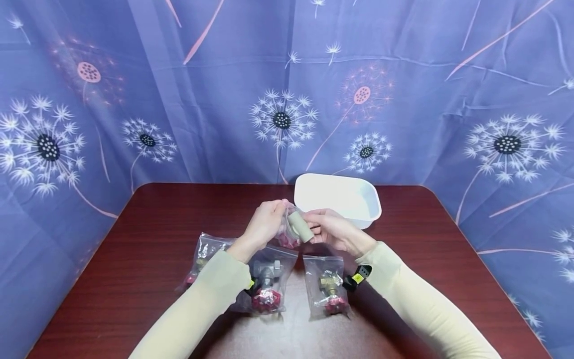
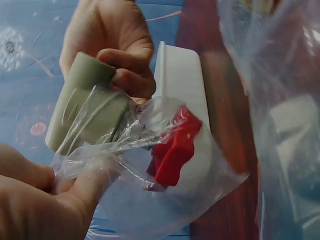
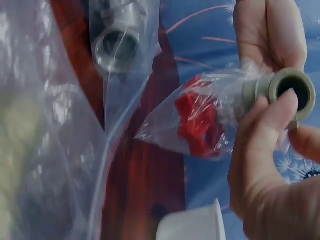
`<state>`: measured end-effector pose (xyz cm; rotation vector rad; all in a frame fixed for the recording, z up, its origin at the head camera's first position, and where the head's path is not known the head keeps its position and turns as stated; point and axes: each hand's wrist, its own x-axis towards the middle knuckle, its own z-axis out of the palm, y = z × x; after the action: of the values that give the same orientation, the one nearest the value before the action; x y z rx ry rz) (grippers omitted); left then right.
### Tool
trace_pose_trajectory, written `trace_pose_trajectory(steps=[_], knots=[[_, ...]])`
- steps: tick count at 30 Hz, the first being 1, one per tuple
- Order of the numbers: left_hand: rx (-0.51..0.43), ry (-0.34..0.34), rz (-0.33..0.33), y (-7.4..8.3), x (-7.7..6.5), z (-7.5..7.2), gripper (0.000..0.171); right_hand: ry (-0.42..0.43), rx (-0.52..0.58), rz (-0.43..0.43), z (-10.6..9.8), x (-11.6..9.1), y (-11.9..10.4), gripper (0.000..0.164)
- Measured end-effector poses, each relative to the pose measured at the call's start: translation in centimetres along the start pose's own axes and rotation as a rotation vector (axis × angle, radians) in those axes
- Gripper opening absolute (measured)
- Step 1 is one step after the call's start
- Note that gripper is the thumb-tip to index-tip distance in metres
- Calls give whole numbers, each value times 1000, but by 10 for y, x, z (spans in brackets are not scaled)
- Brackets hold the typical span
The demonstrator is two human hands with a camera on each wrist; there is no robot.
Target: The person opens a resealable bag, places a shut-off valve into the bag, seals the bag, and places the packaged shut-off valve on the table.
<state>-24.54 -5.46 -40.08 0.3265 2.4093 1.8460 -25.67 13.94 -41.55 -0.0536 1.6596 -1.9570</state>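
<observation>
A grey-green plastic stop valve is held up above the table, its pipe body sticking out of a clear plastic bag. Its red handwheel is still inside the bag, pointing down. My left hand pinches the bag by its mouth, beside the valve body. With thumb and fingers, my right hand grips the valve's pipe body; in the right wrist view the thumb lies over the rim of its round opening.
Behind my hands stands a white plastic basin. Nearer me lie bagged valves with red handwheels: a grey one by my left wrist, a brass one by my right wrist, another partly behind my left forearm. A patterned curtain hangs behind the table.
</observation>
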Motion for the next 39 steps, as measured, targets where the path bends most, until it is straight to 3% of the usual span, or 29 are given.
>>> trace_pose_trajectory(steps=[7,11,19,23,29,34,39], knots=[[259,-90,162,3,-1,-1,32,58,30,-3,6,0,6,13],[290,-98,137,2,-2,-6,33,77,11,-3,9,-1,3,12],[260,-64,75,-2,0,-11,36,39,-262,49,13,-5,-3,21],[257,-54,68,-5,2,-12,37,23,-253,90,15,-6,-5,24],[292,-31,73,-3,3,-15,36,20,-126,66,5,-8,-12,12],[206,-47,25,2,2,-15,37,34,-44,7,-1,-10,-15,32],[-176,-135,-131,-2,5,-12,38,103,51,-102,1,-11,-10,32]])
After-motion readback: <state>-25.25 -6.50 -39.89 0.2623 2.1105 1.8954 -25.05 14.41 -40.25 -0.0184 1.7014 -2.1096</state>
